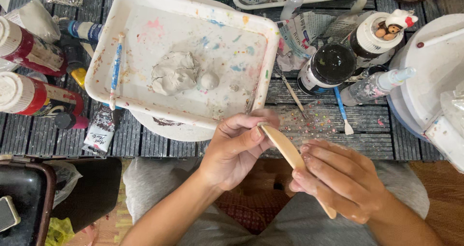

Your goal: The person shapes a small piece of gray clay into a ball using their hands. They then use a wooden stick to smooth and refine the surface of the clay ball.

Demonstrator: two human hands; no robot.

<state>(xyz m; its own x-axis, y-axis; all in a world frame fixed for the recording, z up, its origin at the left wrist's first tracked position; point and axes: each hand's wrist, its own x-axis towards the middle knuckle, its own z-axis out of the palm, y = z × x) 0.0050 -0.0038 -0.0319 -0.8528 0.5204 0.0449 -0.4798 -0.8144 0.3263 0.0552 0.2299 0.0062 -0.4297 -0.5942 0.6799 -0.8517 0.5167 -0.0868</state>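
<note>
Item: wooden modelling tool, flat and pale, held slantwise above the lap just in front of the slatted surface; the right hand grips its lower length with curled fingers, while the left hand pinches the upper tip between thumb and fingertips. Beyond the hands: white paint-flecked tray containing a grey clay lump, a small clay ball just beside it, and a blue-handled brush. Around it: red paint bottles at left, black-lidded jar at right.

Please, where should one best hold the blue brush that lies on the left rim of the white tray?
Grip the blue brush at mid-handle, coming from above. It lies lengthwise along the left rim of the tray, so its middle looks free of the paint bottles beside it, and probably balanced. Its lower tip overhangs the rim.
</note>
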